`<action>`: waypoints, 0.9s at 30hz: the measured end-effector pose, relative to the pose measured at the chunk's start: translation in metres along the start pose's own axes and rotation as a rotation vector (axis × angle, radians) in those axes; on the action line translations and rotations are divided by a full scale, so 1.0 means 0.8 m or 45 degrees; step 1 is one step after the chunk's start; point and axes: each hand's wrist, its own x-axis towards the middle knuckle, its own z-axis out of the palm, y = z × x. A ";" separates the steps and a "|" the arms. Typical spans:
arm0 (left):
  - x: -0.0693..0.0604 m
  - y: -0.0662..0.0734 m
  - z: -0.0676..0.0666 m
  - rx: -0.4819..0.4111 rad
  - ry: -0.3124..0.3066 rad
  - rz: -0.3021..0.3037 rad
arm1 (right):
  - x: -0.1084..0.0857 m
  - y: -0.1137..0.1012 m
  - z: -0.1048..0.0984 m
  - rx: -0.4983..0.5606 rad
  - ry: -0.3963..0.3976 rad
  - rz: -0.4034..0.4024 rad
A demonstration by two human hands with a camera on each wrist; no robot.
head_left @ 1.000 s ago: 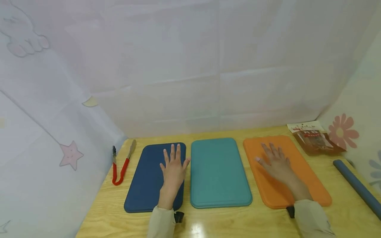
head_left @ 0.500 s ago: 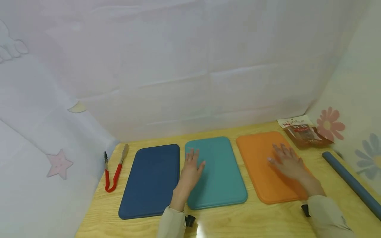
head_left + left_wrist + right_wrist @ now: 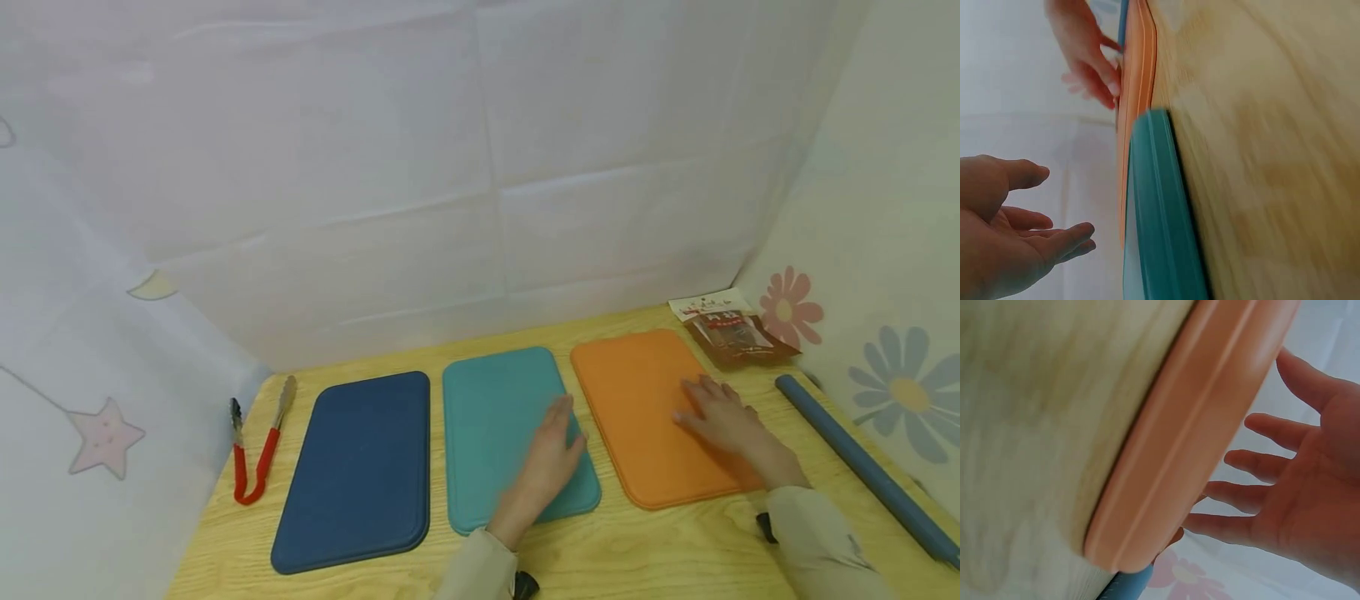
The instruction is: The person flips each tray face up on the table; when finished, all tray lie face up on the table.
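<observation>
Three flat, rounded rectangular pieces with thick ridged edges lie side by side: a navy one (image 3: 352, 471), a teal one (image 3: 495, 425) and an orange one (image 3: 637, 400). Over the right part of the teal piece hangs my left hand (image 3: 546, 458), blurred, its fingers extended and holding nothing. In the left wrist view that hand (image 3: 1016, 231) is apart from the teal edge (image 3: 1163, 206). My right hand (image 3: 727, 421) is above the orange piece with fingers spread. The right wrist view shows its fingers (image 3: 1260, 465) close to the orange surface; contact is unclear.
Red-handled metal tongs (image 3: 255, 458) lie at the table's left. A brown food packet (image 3: 735, 333) sits at the back right corner. Along the right edge lies a grey-blue rod-like roll (image 3: 862, 467). Printed white cloth (image 3: 375, 167) stands behind and at both sides.
My left hand has travelled right, from over the navy piece to over the teal one. My right hand stays over the orange piece, shifting slightly to its right. The head view has turned right.
</observation>
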 end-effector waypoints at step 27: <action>0.027 0.030 0.072 0.008 -0.210 -0.275 | 0.015 0.027 -0.018 0.100 -0.022 0.027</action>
